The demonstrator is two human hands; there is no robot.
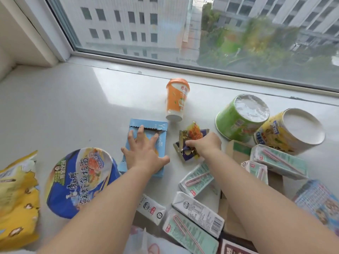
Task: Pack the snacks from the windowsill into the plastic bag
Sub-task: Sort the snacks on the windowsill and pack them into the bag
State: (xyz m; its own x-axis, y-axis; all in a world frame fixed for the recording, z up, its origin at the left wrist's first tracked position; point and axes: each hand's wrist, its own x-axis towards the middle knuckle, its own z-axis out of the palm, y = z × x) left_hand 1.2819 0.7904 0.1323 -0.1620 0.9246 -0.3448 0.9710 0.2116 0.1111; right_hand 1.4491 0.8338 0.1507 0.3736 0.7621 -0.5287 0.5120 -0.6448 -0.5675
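1. Head view, setting: white windowsill point(73, 110) under a large pane overlooking buildings and trees. Snacks lie scattered across the near and right portions; the far left is bare.

2. Head view, stock: orange cup point(177, 99) upright near the glass; green tub point(242, 118) and yellow tub point(288, 132) tipped on their sides at right, touching; blue noodle bowl point(78, 182) tilted at left beside a yellow bag point(16, 198); several drink cartons point(198, 211) lying flat in the near foreground, loosely heaped, evidently not sorted.

3. Head view, your left hand point(145, 153): palm down on the blue box point(146, 142), fingers point(140, 132) spread wide and flat across its lid, thumb at the box's right edge. I judge this a press ahead of a lift, not a closed grasp.

4. Head view, your right hand point(203, 145): curled over the crumpled wrappers point(190, 140), fingers drawn together and pinching the foil at its left side. The grip looks gathered, suited to a loose, shapeless item.

5. Head view, plastic bag point(146, 242): a pale translucent sheet at the bottom edge, below the windowsill, is probably it; I cannot tell whether its mouth is open.

6. Judgement: both items remain on the windowsill; neither is yet packed.
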